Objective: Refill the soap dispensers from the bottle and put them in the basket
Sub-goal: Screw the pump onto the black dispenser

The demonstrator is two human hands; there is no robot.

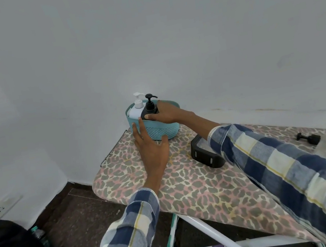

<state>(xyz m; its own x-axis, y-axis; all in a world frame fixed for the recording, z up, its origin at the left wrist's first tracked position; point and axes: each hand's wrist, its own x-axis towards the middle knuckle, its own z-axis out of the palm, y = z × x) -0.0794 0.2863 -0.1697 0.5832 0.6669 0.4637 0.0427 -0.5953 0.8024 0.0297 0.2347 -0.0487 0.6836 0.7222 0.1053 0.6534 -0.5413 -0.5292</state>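
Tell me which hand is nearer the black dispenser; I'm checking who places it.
Right. The right hand grips the black dispenser inside the basket; the left hand rests flat against the basket's front wall, below it.

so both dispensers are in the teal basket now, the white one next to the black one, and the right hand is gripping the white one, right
Not quite. The head view shows the right hand gripping the black dispenser, not the white dispenser. The rest holds: both stand side by side in the teal basket.
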